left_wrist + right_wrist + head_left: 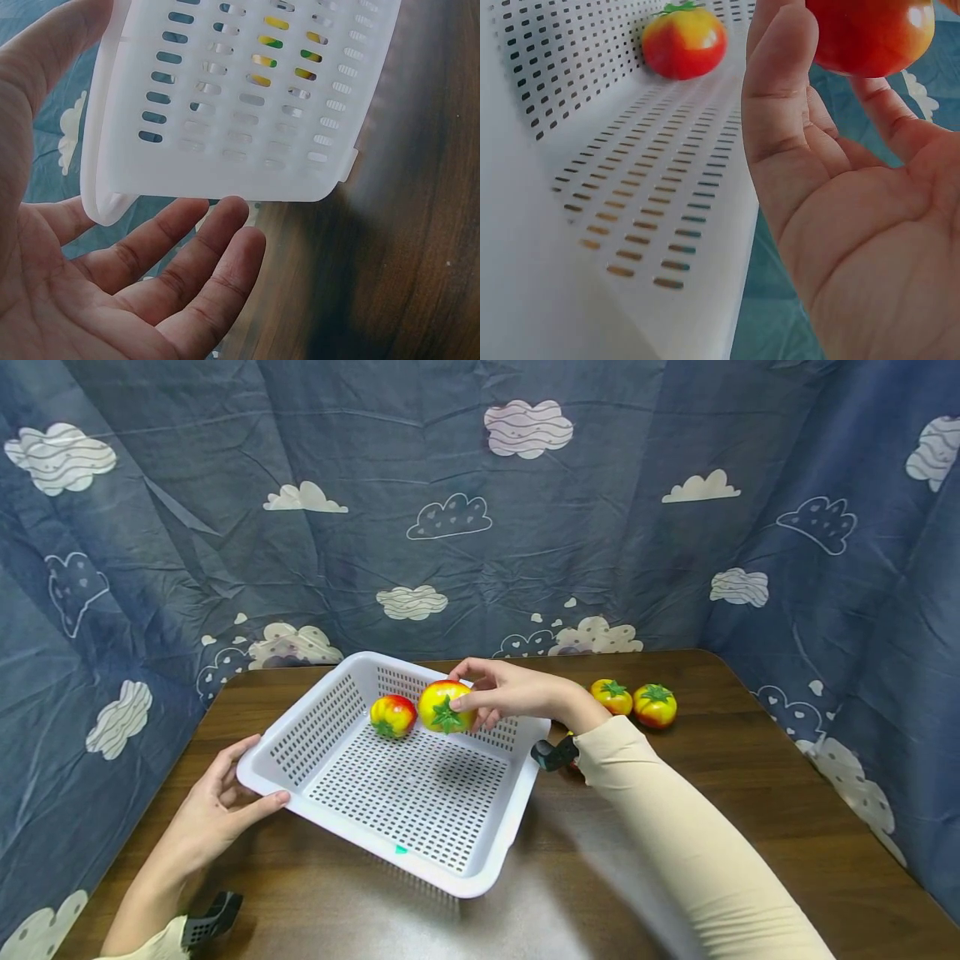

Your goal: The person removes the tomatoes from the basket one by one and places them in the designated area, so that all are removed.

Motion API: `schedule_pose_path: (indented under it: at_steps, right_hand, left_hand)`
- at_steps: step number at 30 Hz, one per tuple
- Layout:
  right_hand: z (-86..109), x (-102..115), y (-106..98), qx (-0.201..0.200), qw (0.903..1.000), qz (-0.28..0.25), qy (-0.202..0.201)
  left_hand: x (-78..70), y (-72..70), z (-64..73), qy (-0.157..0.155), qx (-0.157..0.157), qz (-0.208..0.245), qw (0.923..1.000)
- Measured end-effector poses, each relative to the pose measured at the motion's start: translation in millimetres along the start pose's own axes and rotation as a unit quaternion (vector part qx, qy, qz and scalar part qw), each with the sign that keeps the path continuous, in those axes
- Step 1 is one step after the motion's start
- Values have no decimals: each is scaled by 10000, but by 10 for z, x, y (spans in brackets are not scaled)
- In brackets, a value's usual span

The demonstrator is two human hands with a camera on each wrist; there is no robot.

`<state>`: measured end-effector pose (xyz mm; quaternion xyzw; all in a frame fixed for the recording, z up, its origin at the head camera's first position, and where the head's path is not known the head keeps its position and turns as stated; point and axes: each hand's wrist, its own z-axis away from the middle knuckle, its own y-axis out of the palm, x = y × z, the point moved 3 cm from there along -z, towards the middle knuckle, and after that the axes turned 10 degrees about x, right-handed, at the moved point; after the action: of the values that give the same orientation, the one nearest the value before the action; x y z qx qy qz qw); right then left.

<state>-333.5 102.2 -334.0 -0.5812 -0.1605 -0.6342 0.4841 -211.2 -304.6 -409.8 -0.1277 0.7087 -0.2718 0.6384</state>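
A white perforated plastic basket sits tilted on the table. At its left corner my left hand grips the rim, thumb over the top; in the left wrist view the other fingers spread beside the basket wall. My right hand holds a yellow-and-red tomato over the basket, its green leafy top facing down toward me. From the right wrist view, this held tomato shows its red side between thumb and fingers. A second tomato lies inside the basket near the back left.
Two more tomatoes, one nearer and one beside it, lie on the brown wooden table right of the basket. Something red and yellow is mostly hidden behind my right wrist. A blue cloud-print curtain hangs behind the table.
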Motion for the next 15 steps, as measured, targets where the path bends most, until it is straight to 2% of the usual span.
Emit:
schedule_pose_path:
  at_steps: [8,15]
  right_hand:
    - [110,-60,-69,-118,9999,-89,-20]
    - [218,-99,-121,-248,9995,-190,-99]
  left_hand:
    - [11,3,3,-121,14,-132,9998]
    - [8,-1,1,23,7,5,10000]
